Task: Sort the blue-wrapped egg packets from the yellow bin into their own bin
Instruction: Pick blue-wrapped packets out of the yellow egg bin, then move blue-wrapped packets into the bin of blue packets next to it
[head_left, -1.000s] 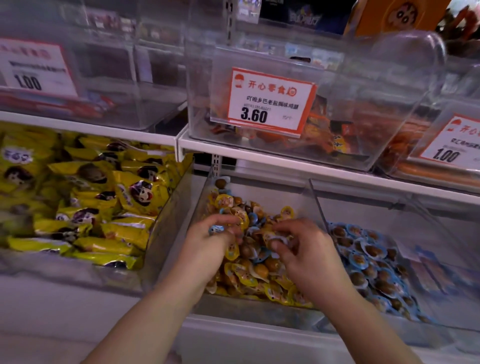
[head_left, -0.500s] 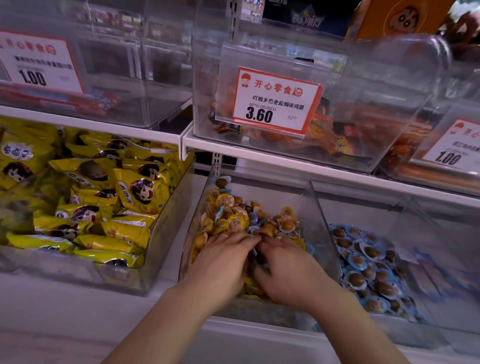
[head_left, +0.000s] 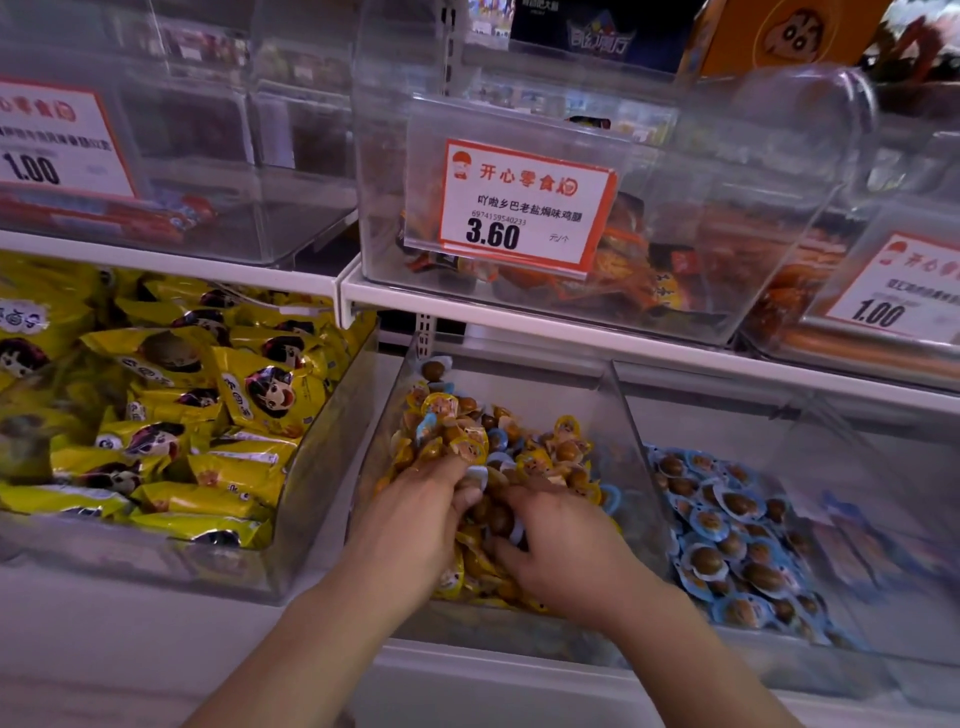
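From the head camera, I dig both hands into the yellow bin (head_left: 618, 415). My left hand (head_left: 415, 525) pinches a blue packet (head_left: 475, 475); my right hand (head_left: 561, 545) curls into the pile, grip hidden. Blue packets are mixed with yellow ones, so I may grab the wrong ones for the blue bin (head_left: 883, 467).

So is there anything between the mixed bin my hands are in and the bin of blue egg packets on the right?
Yes: a clear plastic divider wall separates the yellow bin from the blue-packet bin. It stands higher than the packets, so packets must be lifted over it. Both bins are open on top.
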